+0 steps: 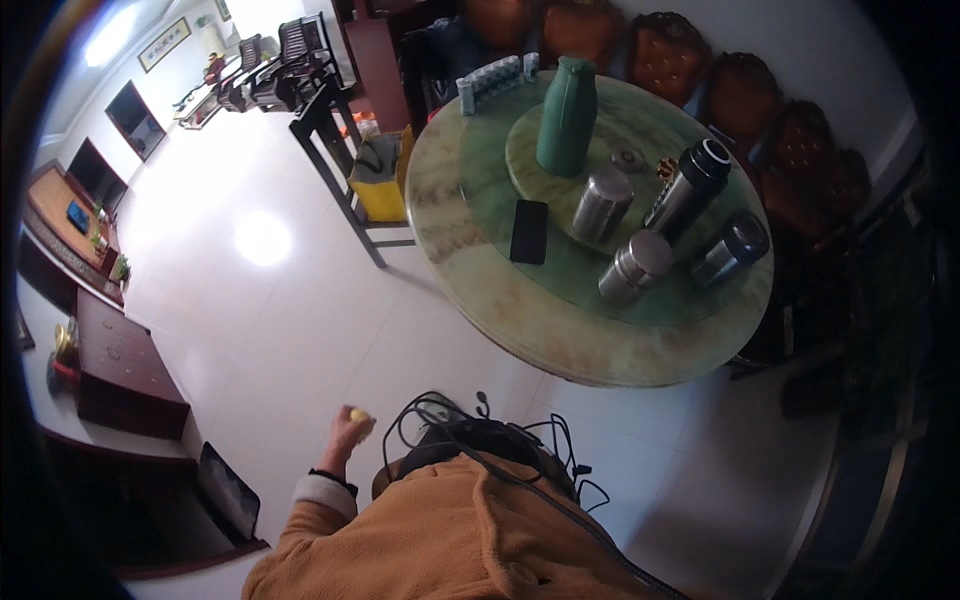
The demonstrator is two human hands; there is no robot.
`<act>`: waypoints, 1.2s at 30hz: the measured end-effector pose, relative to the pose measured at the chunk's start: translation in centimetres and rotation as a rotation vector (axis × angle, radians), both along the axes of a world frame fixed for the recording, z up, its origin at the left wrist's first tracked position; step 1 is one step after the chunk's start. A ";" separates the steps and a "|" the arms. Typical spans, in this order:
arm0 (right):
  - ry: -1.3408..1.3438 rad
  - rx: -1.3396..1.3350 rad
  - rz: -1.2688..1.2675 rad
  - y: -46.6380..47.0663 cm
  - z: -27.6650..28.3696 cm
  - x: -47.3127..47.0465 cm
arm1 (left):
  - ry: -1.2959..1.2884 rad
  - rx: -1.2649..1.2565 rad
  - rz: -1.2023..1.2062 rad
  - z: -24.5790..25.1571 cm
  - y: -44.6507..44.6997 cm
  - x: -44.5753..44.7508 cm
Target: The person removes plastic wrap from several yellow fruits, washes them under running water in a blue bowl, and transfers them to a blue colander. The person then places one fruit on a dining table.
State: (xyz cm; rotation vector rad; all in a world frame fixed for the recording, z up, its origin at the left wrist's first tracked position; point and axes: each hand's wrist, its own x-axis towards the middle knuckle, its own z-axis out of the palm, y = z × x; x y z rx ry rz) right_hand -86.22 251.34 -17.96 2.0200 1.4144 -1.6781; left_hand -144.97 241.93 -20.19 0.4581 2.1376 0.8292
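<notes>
Low at my left side, my left hand is closed around a small pale-yellow roundish object; only part of it shows between the fingers. My right hand is out of view. Before me stands a round marble-patterned table with a raised round centre. A green thermos jug stands on that centre. Nearer to me are a black phone, two steel canisters and a tall steel vacuum flask. A shorter dark-lidded flask is at the right.
Several small white-and-blue containers line the table's far left edge. A dark wooden stand with a yellow bag stands beside it. Carved chairs line the wall. A dark red cabinet is at left. Black cables hang at my waist.
</notes>
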 end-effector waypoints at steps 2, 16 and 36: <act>-0.068 -0.134 -0.026 1.1 2.7 0.3 | 0.081 0.119 -0.102 0.3 7.5 -2.5; -0.396 0.984 0.029 33.4 6.7 -35.0 | 0.738 0.461 -1.067 8.3 56.7 3.9; -0.211 0.771 -0.294 35.3 6.9 -35.4 | 0.630 0.626 -1.036 2.1 62.7 3.4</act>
